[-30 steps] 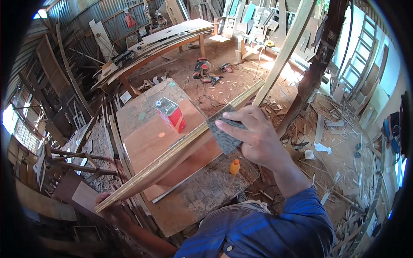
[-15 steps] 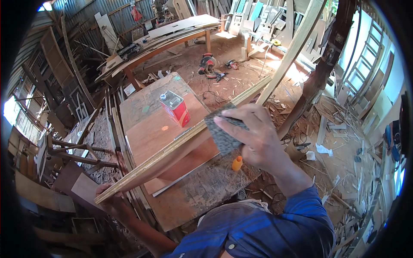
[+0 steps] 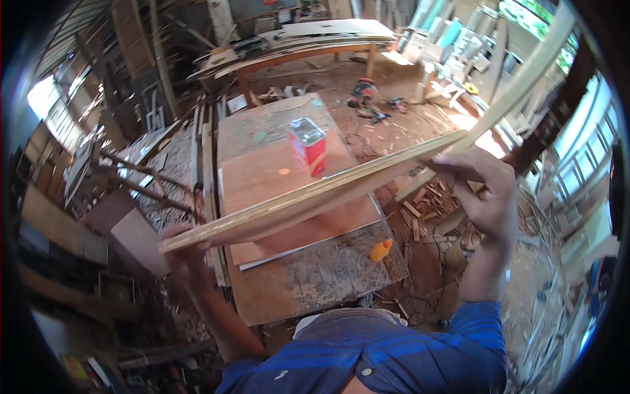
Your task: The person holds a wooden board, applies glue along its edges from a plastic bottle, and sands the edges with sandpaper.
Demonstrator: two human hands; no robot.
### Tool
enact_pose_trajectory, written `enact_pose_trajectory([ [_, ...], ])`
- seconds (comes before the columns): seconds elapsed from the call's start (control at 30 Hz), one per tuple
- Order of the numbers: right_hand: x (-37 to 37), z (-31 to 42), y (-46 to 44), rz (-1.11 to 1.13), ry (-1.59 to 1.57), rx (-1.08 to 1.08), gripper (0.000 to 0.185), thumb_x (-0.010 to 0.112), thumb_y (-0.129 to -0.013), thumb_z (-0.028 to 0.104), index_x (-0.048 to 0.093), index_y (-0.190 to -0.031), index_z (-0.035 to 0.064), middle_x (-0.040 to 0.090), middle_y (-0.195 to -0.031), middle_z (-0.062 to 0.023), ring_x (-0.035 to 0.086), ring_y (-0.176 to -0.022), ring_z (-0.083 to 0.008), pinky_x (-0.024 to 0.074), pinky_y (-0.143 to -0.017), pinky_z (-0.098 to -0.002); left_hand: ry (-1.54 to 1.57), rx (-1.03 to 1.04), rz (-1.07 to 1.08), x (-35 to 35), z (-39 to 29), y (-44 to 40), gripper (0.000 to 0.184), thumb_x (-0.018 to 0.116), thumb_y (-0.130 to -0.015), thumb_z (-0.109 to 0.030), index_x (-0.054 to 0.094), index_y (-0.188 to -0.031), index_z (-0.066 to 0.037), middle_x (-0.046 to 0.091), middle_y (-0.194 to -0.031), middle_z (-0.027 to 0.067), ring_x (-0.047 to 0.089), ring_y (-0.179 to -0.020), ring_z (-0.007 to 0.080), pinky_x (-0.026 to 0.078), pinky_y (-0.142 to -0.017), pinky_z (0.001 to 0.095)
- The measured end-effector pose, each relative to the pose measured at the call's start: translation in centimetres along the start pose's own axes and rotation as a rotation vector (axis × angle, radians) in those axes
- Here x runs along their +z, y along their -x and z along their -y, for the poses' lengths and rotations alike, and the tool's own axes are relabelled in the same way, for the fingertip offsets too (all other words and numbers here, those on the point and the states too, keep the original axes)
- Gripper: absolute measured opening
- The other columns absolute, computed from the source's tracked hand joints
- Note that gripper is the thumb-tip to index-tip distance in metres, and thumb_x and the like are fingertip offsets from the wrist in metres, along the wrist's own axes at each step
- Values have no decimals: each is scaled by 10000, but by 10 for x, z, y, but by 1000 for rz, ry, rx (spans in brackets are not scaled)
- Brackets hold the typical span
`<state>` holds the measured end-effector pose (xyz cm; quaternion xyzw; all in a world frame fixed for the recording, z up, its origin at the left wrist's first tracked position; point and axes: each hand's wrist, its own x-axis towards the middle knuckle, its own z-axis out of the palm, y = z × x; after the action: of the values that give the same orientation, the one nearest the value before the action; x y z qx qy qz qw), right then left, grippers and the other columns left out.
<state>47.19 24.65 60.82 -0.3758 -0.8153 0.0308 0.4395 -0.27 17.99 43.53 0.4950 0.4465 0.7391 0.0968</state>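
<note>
A long wooden panel with a pale layered edge slants up to the right in front of me, above the workbench. My left hand is closed around its lower left end. At the upper right end, my right hand has its fingers bent against the panel's edge, gripping it. No grey abrasive pad shows now; the right palm's far side is hidden. Beyond the panel a red metal can stands on a reddish-brown sheet. A small orange bottle stands on the workbench nearer me.
A long table stacked with boards stands at the back. A red power tool sits on the dirt floor amid wood scraps. A timber post rises at the right, and loose boards lean behind.
My right hand has left the middle of the panel's edge and moved to its right end. The grey pad has gone out of sight. The view has shifted, with the panel now less steep.
</note>
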Motion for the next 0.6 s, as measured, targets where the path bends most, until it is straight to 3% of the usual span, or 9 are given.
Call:
enact_pose_trajectory([
  [0.1,27,32,-46,162,-243,-316,297,810,-746,-43,787,-1018,76,759,-896,-68,727,-858,-254,557,-746,-352,-85,133,79,-3,5,-11,471,881,-760,-110,614,-1144,-47,628,-1056,34,643,-936,138,535,-858,297],
  [0.2,82,59,-99,288,-328,-573,257,839,-719,22,782,-962,84,750,-874,-64,719,-858,-286,568,-750,-375,60,-19,58,4,-7,-13,464,918,-751,-107,629,-1111,-54,647,-991,12,643,-892,115,539,-831,281],
  [0.33,159,126,-141,385,-333,-922,253,806,-728,101,792,-981,103,753,-946,-76,695,-998,-294,567,-904,-406,186,-30,55,4,4,-12,460,933,-773,-163,642,-1111,-54,685,-1029,31,654,-916,112,541,-832,281],
  [0.4,188,154,-149,476,-318,-1014,302,764,-715,67,788,-1015,98,759,-1049,-77,676,-1097,-306,548,-982,-422,145,-65,56,5,-8,-14,478,941,-775,-194,649,-1123,-46,700,-1045,30,662,-932,108,545,-831,281],
  [0.6,223,192,-154,652,-168,-1071,259,746,-720,76,806,-969,112,762,-1076,-71,654,-1138,-285,489,-1057,-423,163,-88,39,2,-12,-10,500,947,-775,-184,658,-1153,-29,723,-1072,28,676,-962,99,559,-836,286],
])
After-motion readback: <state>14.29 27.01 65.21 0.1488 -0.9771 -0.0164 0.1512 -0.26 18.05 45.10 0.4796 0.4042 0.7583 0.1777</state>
